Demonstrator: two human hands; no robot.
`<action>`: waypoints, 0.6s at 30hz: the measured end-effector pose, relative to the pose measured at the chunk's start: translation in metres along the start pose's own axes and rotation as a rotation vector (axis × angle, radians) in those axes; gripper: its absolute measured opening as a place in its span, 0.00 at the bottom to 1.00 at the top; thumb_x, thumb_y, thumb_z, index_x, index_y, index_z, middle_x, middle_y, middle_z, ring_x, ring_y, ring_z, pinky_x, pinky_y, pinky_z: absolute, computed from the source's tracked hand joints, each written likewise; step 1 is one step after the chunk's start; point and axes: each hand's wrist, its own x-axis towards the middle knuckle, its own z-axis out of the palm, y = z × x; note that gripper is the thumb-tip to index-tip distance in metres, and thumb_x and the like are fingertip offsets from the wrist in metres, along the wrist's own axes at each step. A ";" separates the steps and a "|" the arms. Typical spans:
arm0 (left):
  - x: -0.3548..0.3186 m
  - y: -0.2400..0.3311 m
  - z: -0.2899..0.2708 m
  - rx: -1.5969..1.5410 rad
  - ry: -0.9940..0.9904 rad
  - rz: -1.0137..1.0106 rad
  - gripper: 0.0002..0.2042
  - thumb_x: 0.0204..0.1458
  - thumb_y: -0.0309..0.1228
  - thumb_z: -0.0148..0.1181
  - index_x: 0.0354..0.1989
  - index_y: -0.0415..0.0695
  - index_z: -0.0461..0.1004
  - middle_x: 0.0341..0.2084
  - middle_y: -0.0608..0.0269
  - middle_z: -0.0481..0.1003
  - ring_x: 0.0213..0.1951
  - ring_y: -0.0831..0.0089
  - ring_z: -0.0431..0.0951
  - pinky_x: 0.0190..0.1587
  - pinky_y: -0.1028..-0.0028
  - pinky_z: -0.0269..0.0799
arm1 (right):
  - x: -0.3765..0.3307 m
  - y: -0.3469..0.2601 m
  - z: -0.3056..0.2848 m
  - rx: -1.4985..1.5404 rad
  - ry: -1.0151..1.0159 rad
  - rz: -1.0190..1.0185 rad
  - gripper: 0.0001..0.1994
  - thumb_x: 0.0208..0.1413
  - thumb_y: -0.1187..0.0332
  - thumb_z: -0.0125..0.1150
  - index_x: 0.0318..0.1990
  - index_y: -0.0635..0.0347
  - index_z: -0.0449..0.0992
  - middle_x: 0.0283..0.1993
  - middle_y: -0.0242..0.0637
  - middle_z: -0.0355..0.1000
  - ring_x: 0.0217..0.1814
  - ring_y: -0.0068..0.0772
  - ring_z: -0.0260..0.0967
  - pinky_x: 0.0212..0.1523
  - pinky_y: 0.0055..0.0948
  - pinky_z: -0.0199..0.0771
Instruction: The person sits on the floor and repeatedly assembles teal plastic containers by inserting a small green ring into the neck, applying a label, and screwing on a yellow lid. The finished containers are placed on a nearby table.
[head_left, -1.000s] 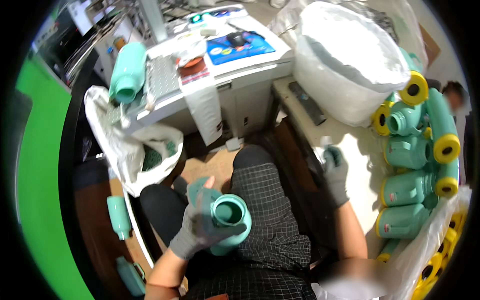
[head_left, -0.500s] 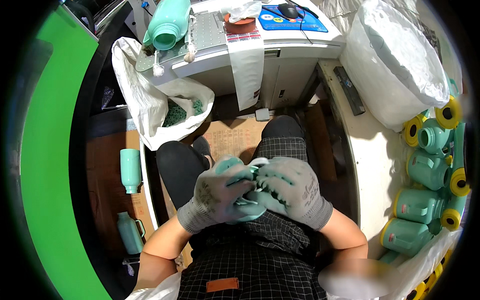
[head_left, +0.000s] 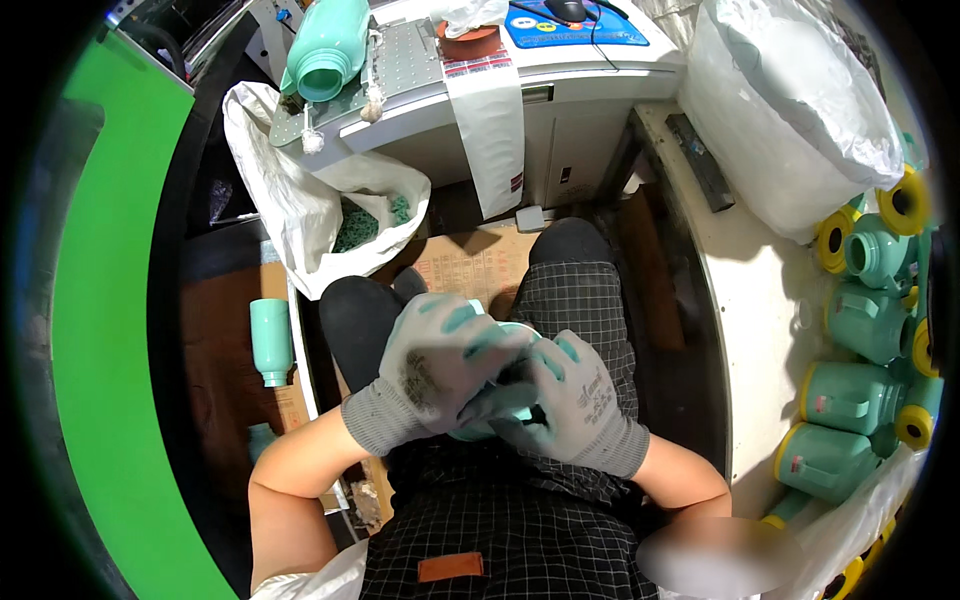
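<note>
Both of my hands wear grey knit gloves with darker, worn palms, and they meet over my lap. Between them is a mint-green plastic piece point(head_left: 472, 433), mostly covered by the gloves; a pale rim shows above the fingers, and its exact kind is hidden. My left hand point(head_left: 447, 360) curls over its left and top side, knuckles up. My right hand point(head_left: 578, 403) closes on the right side, with fingers bent in toward the left ones. Below the hands lies a black checked apron point(head_left: 500, 530) with a brown patch.
A white sack point(head_left: 300, 215) holding green bits stands ahead-left. A mint-green bottle shell point(head_left: 271, 340) rests at the left. On the desk lie another green shell point(head_left: 335, 45) and an orange tape roll point(head_left: 468, 42). Several green jugs point(head_left: 838, 396) with yellow rings and a white bag point(head_left: 780, 130) stand right.
My left hand has shifted up and over the piece, and my right fingers have moved down and inward. My left arm now covers most of the handled jug at the left.
</note>
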 end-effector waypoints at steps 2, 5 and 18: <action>0.006 0.006 -0.004 0.101 -0.093 -0.107 0.13 0.44 0.42 0.68 0.36 0.50 0.79 0.32 0.65 0.75 0.36 0.63 0.76 0.39 0.62 0.72 | 0.001 0.004 0.011 0.003 0.096 -0.042 0.26 0.46 0.50 0.77 0.45 0.58 0.77 0.42 0.38 0.70 0.40 0.39 0.69 0.39 0.37 0.73; 0.022 0.011 0.000 0.331 -0.279 -0.133 0.16 0.41 0.38 0.69 0.40 0.50 0.80 0.32 0.66 0.74 0.38 0.64 0.75 0.42 0.63 0.71 | 0.000 0.011 0.017 0.027 0.107 0.034 0.27 0.45 0.51 0.78 0.48 0.56 0.76 0.40 0.39 0.71 0.39 0.39 0.72 0.39 0.38 0.75; 0.086 -0.026 0.008 0.062 -0.741 0.223 0.07 0.40 0.28 0.67 0.30 0.48 0.82 0.42 0.61 0.75 0.49 0.62 0.76 0.49 0.62 0.76 | -0.003 0.024 0.004 0.014 0.110 -0.079 0.15 0.49 0.57 0.74 0.35 0.59 0.81 0.37 0.40 0.75 0.37 0.39 0.75 0.34 0.37 0.78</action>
